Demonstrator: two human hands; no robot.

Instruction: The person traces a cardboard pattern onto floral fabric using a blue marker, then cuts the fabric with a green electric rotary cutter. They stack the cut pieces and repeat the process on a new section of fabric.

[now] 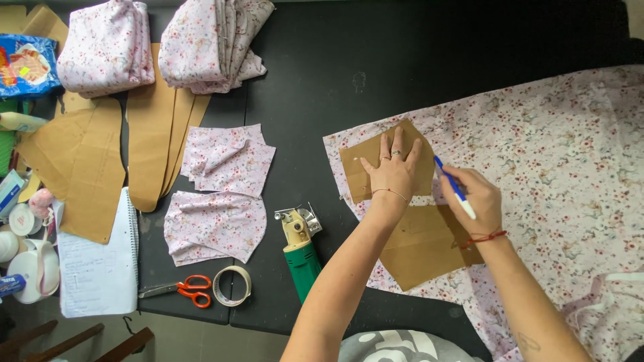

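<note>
Head view, item one?
— My left hand (394, 173), fingers spread flat, pins a brown paper pattern piece (362, 175) on the floral fabric (550, 154). My right hand (475, 198) grips a blue pen (455, 188) at its edge.

Progress?
— Cut floral pieces (218, 194) lie stacked left; I judge this outline is unfinished, and a second pattern piece (422, 247) waits below.

A brown cardboard pattern piece (362, 175) lies flat on floral fabric (537, 154); a blue-capped pen (456, 189) slants beside it.
</note>
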